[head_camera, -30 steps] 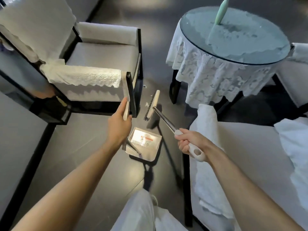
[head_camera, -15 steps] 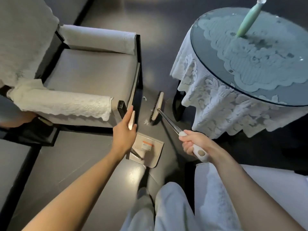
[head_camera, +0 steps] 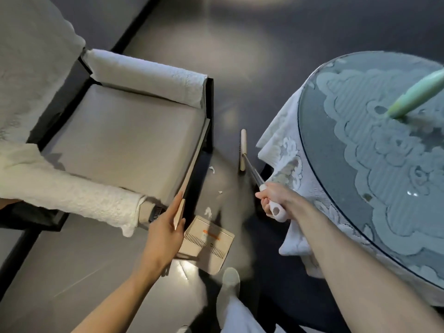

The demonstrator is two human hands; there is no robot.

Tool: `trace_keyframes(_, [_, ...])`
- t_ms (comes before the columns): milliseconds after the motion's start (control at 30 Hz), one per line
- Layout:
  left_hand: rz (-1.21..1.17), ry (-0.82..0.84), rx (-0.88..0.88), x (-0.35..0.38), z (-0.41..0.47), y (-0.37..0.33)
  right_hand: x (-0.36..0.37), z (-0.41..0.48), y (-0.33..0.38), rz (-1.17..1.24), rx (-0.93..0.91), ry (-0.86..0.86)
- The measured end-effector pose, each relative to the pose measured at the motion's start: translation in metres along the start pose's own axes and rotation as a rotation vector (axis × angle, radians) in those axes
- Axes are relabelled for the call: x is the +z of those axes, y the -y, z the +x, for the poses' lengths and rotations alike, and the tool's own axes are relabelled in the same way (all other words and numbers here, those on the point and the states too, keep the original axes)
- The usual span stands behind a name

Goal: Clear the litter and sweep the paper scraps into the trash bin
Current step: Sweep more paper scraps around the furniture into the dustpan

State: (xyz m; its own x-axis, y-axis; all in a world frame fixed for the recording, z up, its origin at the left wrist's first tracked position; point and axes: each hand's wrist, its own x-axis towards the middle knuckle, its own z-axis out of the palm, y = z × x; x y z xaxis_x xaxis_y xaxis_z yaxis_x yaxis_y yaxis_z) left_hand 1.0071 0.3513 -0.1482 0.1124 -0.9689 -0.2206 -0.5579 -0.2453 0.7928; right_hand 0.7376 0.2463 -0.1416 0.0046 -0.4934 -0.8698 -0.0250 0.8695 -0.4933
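Head view: right hand is wrapped tight round the white end of the broom handle, right of centre. The shaft runs up and left from the fist to the broom head.

The head's long axis stands nearly upright in the frame, bristles facing left.

Left hand holds the dustpan's upright handle between thumb and fingers, which lie fairly straight along it. Dustpan sits on the floor at lower centre, mouth facing up the frame.

Three scraps are visible:
- One lies just left of the broom head.
- A small one lies midway.
- One lies just above the pan's lip.

All lie between broom and pan, strung along a line running down the frame. My reading is that the stroke wants to pull down and slightly left, toward the pan.

Chair crowds the left side and the table the right, so the lane is narrow. No bin in sight.
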Motion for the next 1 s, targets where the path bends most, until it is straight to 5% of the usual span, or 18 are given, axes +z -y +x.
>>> trace_keyframes(367, [-0.006, -0.078, -0.064, 0.001, 0.027, 0.003, 0.012, 0.064, -0.004, -0.379, 0.198, 0.006])
trace_keyframes(800, [-0.056, -0.001, 0.026, -0.004, -0.015, 0.008, 0.012, -0.029, -0.015, -0.128, 0.113, -0.029])
trace_keyframes(1000, [0.012, -0.104, -0.036, -0.01, -0.04, 0.029, 0.014, 0.008, 0.02, -0.283, 0.083, -0.02])
